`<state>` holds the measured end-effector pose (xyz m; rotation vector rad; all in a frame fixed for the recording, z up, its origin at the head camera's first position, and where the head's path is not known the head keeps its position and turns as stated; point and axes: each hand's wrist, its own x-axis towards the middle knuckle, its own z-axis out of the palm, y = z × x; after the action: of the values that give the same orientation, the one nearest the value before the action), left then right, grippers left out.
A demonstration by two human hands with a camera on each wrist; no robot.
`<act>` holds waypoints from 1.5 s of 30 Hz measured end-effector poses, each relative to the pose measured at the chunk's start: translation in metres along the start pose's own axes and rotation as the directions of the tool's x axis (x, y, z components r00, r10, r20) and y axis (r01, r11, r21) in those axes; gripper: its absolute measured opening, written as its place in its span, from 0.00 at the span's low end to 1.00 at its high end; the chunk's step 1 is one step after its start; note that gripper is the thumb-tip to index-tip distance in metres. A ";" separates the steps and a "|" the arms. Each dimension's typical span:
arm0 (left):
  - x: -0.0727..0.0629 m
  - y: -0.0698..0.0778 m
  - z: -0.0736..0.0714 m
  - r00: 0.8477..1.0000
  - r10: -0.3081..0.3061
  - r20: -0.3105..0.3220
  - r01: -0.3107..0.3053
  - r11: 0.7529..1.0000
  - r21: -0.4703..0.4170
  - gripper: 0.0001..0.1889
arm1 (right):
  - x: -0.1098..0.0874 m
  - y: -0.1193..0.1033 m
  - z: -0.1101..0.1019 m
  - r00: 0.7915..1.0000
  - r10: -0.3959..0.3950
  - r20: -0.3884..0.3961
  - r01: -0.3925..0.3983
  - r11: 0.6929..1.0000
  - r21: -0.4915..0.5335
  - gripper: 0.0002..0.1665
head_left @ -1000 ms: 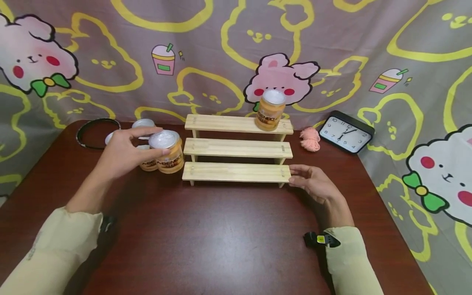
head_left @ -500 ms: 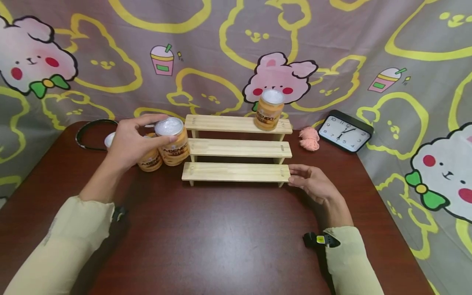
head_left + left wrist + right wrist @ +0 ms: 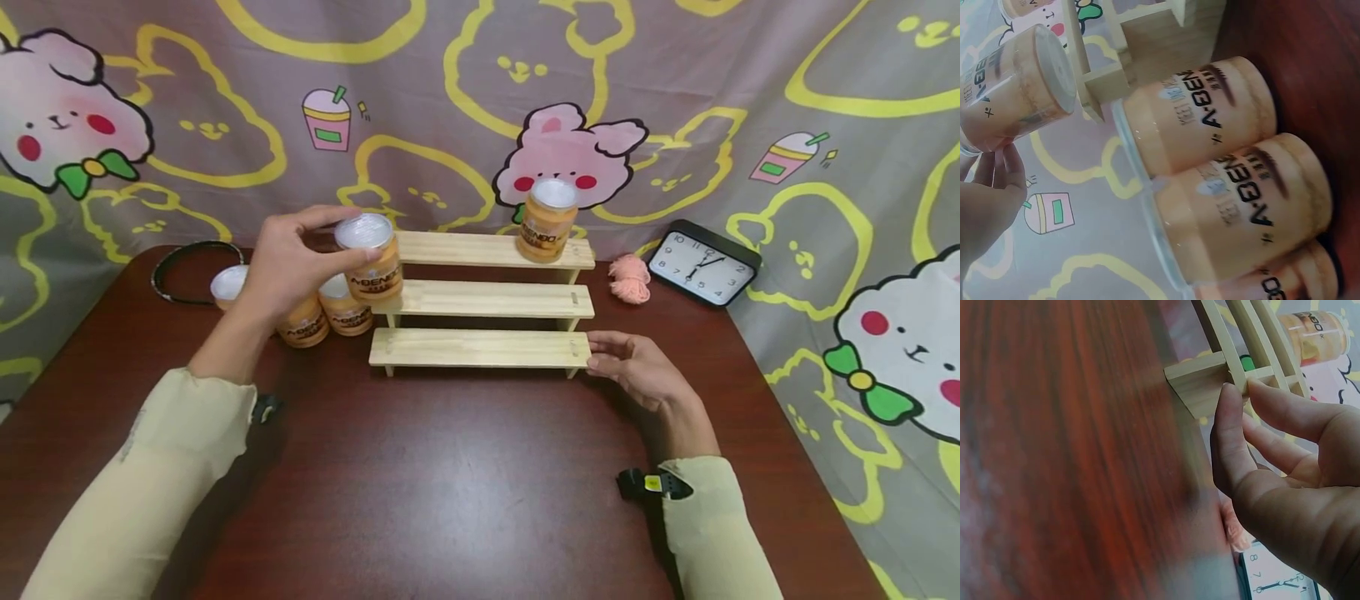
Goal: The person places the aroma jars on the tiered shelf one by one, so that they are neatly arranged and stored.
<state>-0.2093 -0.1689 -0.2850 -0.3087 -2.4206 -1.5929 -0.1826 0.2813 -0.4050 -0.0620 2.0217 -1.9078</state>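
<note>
My left hand [image 3: 288,262] grips a plastic jar [image 3: 375,275] with an orange label and a pale lid, thumb in front and fingers behind. In the left wrist view this jar [image 3: 1019,87] is raised above the standing ones. It overlaps the left ends of the upper boards of a three-step wooden rack [image 3: 480,348]. Another such jar [image 3: 547,227] stands on the right part of the top step. With thumb and fingertips, my right hand [image 3: 641,372] pinches the right end of the lowest step, also seen in the right wrist view [image 3: 1229,369].
Several matching jars [image 3: 351,318] stand on the table left of the rack, partly behind my left hand. A dark ring-shaped band [image 3: 159,279] lies farther left. Right of the rack are a pink yarn bundle [image 3: 630,279] and a black-framed clock [image 3: 701,265]. A patterned curtain [image 3: 420,100] hangs behind.
My left hand has lifted its jar up and to the right, toward the rack's left end, uncovering another jar on the table. My right hand has stayed at the lowest step.
</note>
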 end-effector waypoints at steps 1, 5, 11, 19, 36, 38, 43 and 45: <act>0.002 0.001 0.001 1.000 -0.001 0.001 0.001 1.000 -0.011 0.29 | 0.000 0.000 0.000 1.000 0.001 0.000 -0.001 1.000 0.000 0.34; 0.009 0.005 0.007 1.000 0.022 -0.003 -0.023 0.999 -0.032 0.28 | 0.000 0.000 0.000 1.000 0.007 -0.001 -0.007 1.000 0.006 0.34; 0.019 0.009 0.014 0.999 0.041 -0.007 -0.041 0.996 -0.081 0.28 | 0.000 0.000 0.000 1.000 0.010 -0.007 -0.010 1.000 0.029 0.35; 0.032 0.017 0.022 1.000 0.014 0.018 -0.012 0.995 -0.102 0.31 | 0.001 0.000 0.001 1.000 0.012 -0.010 -0.011 0.999 0.035 0.36; 0.062 0.021 0.043 0.998 -0.013 0.065 0.018 0.997 -0.074 0.33 | 0.001 0.001 0.001 1.000 0.006 -0.002 -0.006 0.999 0.041 0.35; 0.066 0.023 0.045 0.997 -0.027 0.070 0.031 0.998 -0.062 0.34 | 0.001 0.001 0.000 1.000 0.009 -0.002 -0.008 0.999 0.035 0.35; 0.074 0.023 0.048 0.997 -0.028 0.075 0.032 0.998 -0.050 0.34 | 0.001 0.000 -0.001 1.000 0.002 0.002 -0.002 1.000 0.031 0.35; 0.077 0.021 0.050 0.997 -0.025 0.080 0.029 0.999 -0.043 0.33 | 0.002 0.000 -0.001 1.000 0.002 -0.003 -0.002 1.000 0.031 0.35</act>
<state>-0.2795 -0.1110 -0.2628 -0.3545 -2.4608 -1.6777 -0.1846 0.2819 -0.4053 -0.0482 1.9928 -1.9387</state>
